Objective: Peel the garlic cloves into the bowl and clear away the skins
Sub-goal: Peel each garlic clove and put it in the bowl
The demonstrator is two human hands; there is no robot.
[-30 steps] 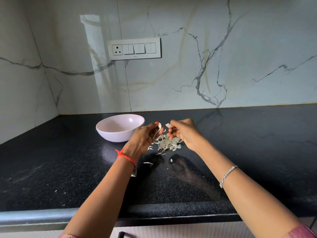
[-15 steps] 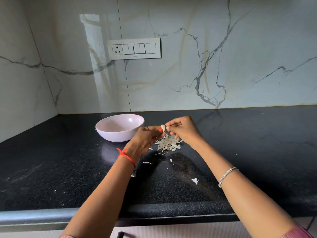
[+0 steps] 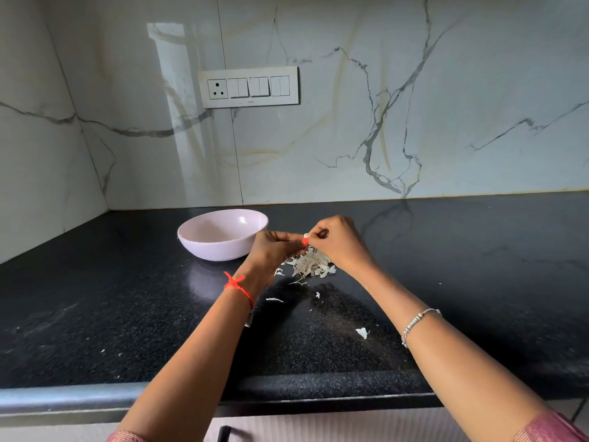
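I see the garlic clove [image 3: 306, 235] pinched between both sets of fingertips, just above the pile of skins [image 3: 310, 264] on the black countertop [image 3: 478, 282]. The left hand [image 3: 275, 247] and right hand [image 3: 338, 244] both curl their fingers onto it. The pink bowl [image 3: 210, 250] sits just left of the left hand, near the corner. Open counter runs wide to the right and down to the rounded front edge [image 3: 287, 382], with a stray skin [image 3: 362, 332] between. The tiny mark on the switch panel [image 3: 250, 87] is too small to read.
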